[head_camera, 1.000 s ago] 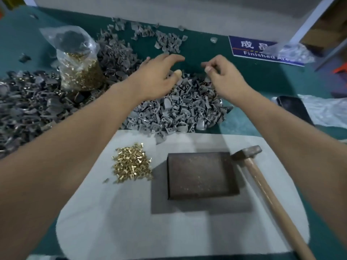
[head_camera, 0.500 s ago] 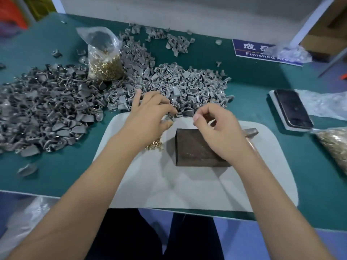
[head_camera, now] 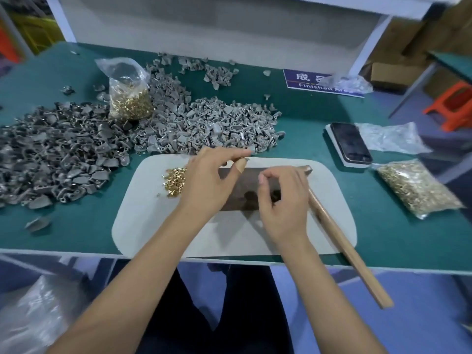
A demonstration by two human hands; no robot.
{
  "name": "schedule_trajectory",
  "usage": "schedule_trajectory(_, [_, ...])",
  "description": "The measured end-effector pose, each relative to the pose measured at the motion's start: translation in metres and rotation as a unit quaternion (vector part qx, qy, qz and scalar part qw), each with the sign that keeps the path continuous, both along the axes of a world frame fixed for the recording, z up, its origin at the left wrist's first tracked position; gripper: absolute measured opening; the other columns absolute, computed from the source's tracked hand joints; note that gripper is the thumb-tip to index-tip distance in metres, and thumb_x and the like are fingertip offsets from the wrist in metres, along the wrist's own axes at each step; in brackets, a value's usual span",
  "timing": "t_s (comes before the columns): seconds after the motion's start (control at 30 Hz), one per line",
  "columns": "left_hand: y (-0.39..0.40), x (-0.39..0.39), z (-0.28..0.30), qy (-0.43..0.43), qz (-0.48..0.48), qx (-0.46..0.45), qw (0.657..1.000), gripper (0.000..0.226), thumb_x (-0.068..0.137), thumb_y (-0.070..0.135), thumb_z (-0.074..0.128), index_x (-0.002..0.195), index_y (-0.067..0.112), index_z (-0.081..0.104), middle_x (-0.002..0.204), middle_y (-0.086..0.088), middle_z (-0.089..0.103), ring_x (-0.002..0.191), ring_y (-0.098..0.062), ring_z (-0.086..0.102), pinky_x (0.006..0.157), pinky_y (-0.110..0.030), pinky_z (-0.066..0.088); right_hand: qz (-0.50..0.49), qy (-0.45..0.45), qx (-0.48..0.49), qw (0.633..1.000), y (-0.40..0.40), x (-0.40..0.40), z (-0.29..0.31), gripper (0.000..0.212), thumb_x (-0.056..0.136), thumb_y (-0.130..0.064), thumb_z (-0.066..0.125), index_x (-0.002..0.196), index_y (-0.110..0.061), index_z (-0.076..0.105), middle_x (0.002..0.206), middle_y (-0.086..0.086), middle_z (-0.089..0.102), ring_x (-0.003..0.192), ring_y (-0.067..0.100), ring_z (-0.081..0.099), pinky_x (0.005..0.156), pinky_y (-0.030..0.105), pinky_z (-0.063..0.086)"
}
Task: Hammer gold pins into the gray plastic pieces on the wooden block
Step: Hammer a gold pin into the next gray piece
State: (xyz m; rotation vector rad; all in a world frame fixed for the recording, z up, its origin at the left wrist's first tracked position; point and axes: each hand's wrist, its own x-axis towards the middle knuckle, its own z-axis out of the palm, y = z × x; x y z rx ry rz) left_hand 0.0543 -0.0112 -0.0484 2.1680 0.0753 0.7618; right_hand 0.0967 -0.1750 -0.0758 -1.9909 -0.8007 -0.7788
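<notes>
Gray plastic pieces [head_camera: 204,129] heaped behind wooden block [head_camera: 245,186]; my left hand [head_camera: 207,180] pinches something small, unclear what; right hand [head_camera: 283,198] curled, contents hidden.

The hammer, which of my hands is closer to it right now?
Right. Your right hand is right beside the hammer, near its head, over the wooden block. Your left hand is farther off, by the loose gold pins.

Pins [head_camera: 175,181]: shiny gold metal. Pieces [head_camera: 204,126]: matt gray plastic. Block [head_camera: 245,182]: dark, rough wood. Hammer [head_camera: 344,246]: smooth pale wooden handle. Mat [head_camera: 143,221]: matt white. Bag [head_camera: 127,95], 11 o'clock: glossy clear plastic. Tabletop [head_camera: 306,118]: matt green.
</notes>
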Motion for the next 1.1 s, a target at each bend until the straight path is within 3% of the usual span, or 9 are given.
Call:
schedule_trajectory(0.1, [-0.006, -0.002, -0.002, 0.040, 0.015, 0.014, 0.999, 0.018, 0.096, 0.027, 0.066, 0.111, 0.034, 0.074, 0.103, 0.019, 0.072, 0.090, -0.014, 0.055, 0.090, -0.044, 0.048, 0.019, 0.019, -0.001, 1.000, 0.001, 0.003, 0.001, 0.006, 0.099, -0.016, 0.061, 0.096, -0.012, 0.065, 0.098, -0.004, 0.064, 0.095, 0.020, 0.054, 0.090, 0.030, 0.040])
schedule_trajectory(0.23, [-0.005, 0.000, 0.005, 0.091, 0.013, 0.077, 0.993, 0.010, 0.095, 0.028, 0.064, 0.104, 0.030, 0.062, 0.093, 0.015, 0.066, 0.098, -0.016, 0.052, 0.089, -0.044, 0.048, -0.018, 0.057, 0.015, 0.998, 0.002, 0.005, 0.003, 0.007, 0.097, -0.016, 0.059, 0.095, -0.011, 0.063, 0.095, -0.003, 0.063, 0.092, 0.019, 0.052, 0.085, 0.035, 0.043])
schedule_trajectory(0.37, [-0.007, 0.005, 0.008, 0.137, -0.020, 0.078, 0.987, 0.010, 0.095, 0.026, 0.062, 0.101, 0.032, 0.066, 0.092, 0.013, 0.068, 0.103, -0.018, 0.051, 0.092, -0.044, 0.049, -0.035, 0.118, 0.012, 0.992, 0.001, 0.006, 0.004, 0.009, 0.098, -0.018, 0.058, 0.096, -0.012, 0.064, 0.094, -0.002, 0.063, 0.093, 0.019, 0.052, 0.085, 0.039, 0.044])
schedule_trajectory(0.53, [-0.012, 0.004, 0.006, 0.123, -0.028, 0.051, 0.991, 0.014, 0.095, 0.021, 0.062, 0.103, 0.028, 0.072, 0.095, 0.014, 0.071, 0.099, -0.009, 0.059, 0.093, -0.034, 0.051, -0.026, 0.138, 0.020, 0.990, -0.001, 0.008, 0.004, 0.007, 0.096, -0.017, 0.061, 0.091, -0.015, 0.064, 0.090, -0.004, 0.064, 0.091, 0.019, 0.051, 0.084, 0.041, 0.044])
schedule_trajectory(0.63, [-0.013, 0.003, 0.007, 0.132, -0.025, 0.003, 0.991, 0.015, 0.093, 0.021, 0.064, 0.095, 0.034, 0.070, 0.089, 0.020, 0.070, 0.090, 0.001, 0.063, 0.086, -0.026, 0.052, -0.014, 0.131, 0.015, 0.991, 0.000, 0.008, 0.006, 0.007, 0.096, -0.018, 0.061, 0.092, -0.014, 0.065, 0.091, -0.004, 0.065, 0.093, 0.020, 0.051, 0.084, 0.040, 0.044])
schedule_trajectory(0.7, [-0.015, 0.002, 0.007, 0.118, -0.019, 0.031, 0.992, 0.017, 0.093, 0.019, 0.062, 0.094, 0.032, 0.072, 0.087, 0.023, 0.065, 0.093, -0.009, 0.062, 0.091, -0.033, 0.050, 0.000, 0.122, 0.010, 0.992, 0.000, 0.008, 0.005, 0.007, 0.096, -0.019, 0.061, 0.092, -0.016, 0.065, 0.093, -0.005, 0.064, 0.095, 0.021, 0.051, 0.086, 0.039, 0.043])
schedule_trajectory(0.83, [-0.016, 0.002, 0.002, 0.093, -0.007, 0.060, 0.994, 0.024, 0.103, 0.022, 0.050, 0.112, 0.021, 0.072, 0.102, 0.015, 0.066, 0.106, -0.017, 0.058, 0.100, -0.044, 0.044, 0.010, 0.114, 0.015, 0.993, 0.001, 0.010, 0.002, 0.008, 0.097, -0.022, 0.060, 0.096, -0.017, 0.066, 0.099, -0.005, 0.063, 0.099, 0.020, 0.049, 0.087, 0.036, 0.040])
schedule_trajectory(0.93, [-0.018, -0.006, -0.007, 0.080, 0.014, 0.058, 0.995, 0.031, 0.105, 0.023, 0.040, 0.122, 0.020, 0.066, 0.113, 0.012, 0.062, 0.110, -0.012, 0.053, 0.099, -0.035, 0.043, 0.012, 0.133, 0.025, 0.991, 0.000, 0.010, 0.001, 0.008, 0.098, -0.022, 0.059, 0.097, -0.017, 0.065, 0.099, -0.005, 0.063, 0.100, 0.021, 0.049, 0.088, 0.036, 0.040])
schedule_trajectory(1.1, [-0.016, -0.012, -0.011, 0.072, 0.004, 0.134, 0.988, 0.025, 0.094, 0.017, 0.062, 0.118, 0.017, 0.068, 0.110, 0.008, 0.064, 0.106, -0.011, 0.053, 0.098, -0.027, 0.039, 0.025, 0.144, 0.008, 0.989, -0.001, 0.011, 0.002, 0.004, 0.096, -0.017, 0.062, 0.093, -0.016, 0.065, 0.097, -0.003, 0.064, 0.098, 0.024, 0.050, 0.088, 0.036, 0.039])
